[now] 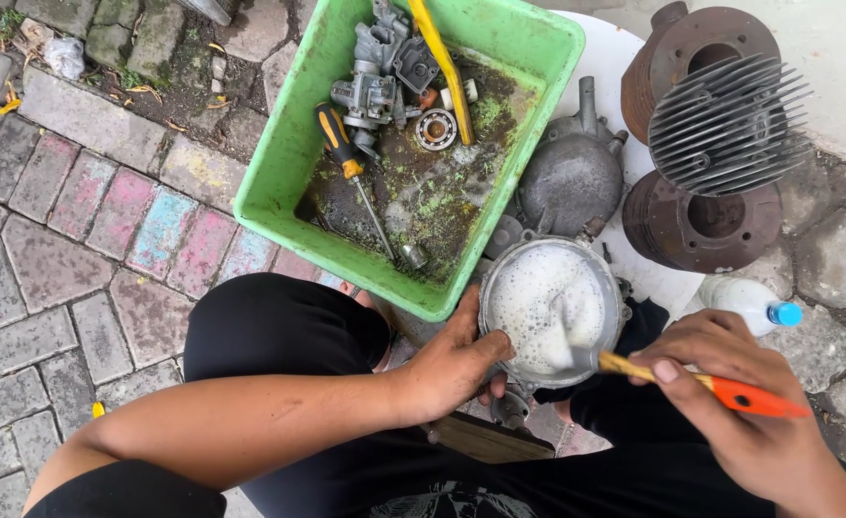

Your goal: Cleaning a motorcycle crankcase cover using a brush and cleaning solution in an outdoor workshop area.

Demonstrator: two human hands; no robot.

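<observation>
our left hand (pixel 457 360) grips the foam-filled round metal cover (pixel 550 309); our right hand (pixel 730 403) clasps a paintbrush (pixel 701 384), scrubbing partway done; grime remains.

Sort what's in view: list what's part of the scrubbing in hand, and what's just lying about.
In use:
left hand, steadying the round metal cover full of foam
right hand, holding the paintbrush with its bristles in the foam

Lying about:
green tub with screwdriver, bearing and carburettor
finned cylinder head
grey engine casing
plastic bottle
</observation>
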